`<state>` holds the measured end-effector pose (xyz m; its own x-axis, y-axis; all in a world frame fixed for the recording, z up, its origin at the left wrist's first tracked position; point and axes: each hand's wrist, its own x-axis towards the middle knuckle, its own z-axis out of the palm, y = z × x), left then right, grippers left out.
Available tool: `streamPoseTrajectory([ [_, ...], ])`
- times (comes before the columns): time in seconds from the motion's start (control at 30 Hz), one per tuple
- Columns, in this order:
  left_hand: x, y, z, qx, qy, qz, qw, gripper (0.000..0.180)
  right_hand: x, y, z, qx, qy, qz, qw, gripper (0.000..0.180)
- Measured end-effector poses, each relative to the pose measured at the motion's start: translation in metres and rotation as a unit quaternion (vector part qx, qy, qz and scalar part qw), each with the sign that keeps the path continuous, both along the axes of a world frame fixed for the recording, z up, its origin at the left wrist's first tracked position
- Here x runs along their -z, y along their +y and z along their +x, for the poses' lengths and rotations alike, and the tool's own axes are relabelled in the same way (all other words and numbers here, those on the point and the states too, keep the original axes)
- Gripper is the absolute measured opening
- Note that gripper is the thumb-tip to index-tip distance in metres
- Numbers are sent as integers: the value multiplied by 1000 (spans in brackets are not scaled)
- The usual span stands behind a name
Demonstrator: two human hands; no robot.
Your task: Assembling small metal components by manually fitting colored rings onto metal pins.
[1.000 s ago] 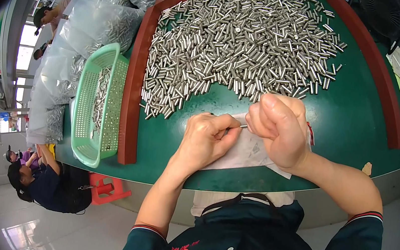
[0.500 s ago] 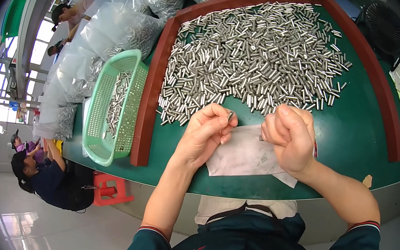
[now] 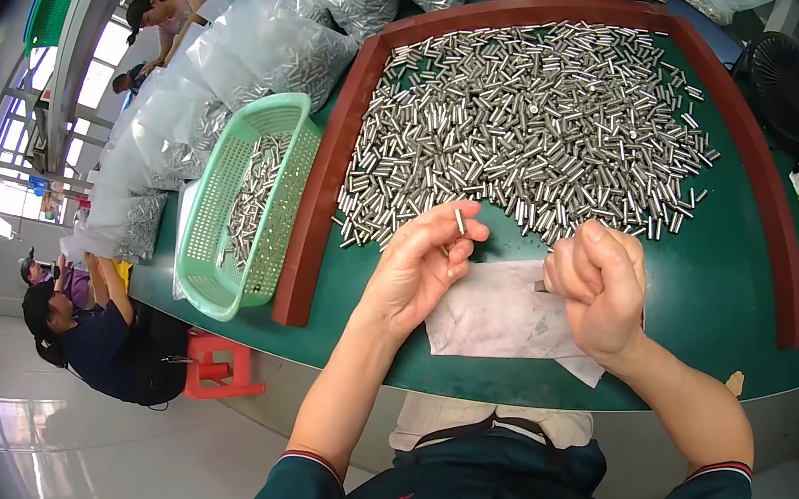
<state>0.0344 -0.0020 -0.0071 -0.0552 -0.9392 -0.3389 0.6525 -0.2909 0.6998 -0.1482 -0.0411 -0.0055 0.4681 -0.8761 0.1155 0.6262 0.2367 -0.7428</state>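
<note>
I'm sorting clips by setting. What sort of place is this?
Probably a factory sorting bench: a heap of small metal pins on a green table, bagged pins, a green basket, and other workers nearby.

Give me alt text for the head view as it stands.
A person's left hand pinches one small metal pin in its fingers over a pale cloth, while the right hand is closed around a small tool. Behind them a pile of metal pins covers the green tray, with a green basket alongside.
</note>
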Motion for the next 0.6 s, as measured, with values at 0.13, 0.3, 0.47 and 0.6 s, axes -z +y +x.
streamPoseTrajectory([
  [0.13, 2, 1, 4, -77, -76, -56, 992, 12, -1, 1, 1, -1, 7, -3, 1000, 41],
  [0.3, 8, -9, -7, -125, -643, -115, 747, 8, 1, 0, 0, -3, 9, -1, 1000, 41],
  [0.47, 14, -15, -14, -115, -790, -151, 582, 12, -1, 1, 1, -2, 9, -1, 1000, 41],
  [0.6, 16, -17, -15, -113, -807, -168, 555, 14, -2, 0, 2, -3, 21, -8, 1000, 41],
])
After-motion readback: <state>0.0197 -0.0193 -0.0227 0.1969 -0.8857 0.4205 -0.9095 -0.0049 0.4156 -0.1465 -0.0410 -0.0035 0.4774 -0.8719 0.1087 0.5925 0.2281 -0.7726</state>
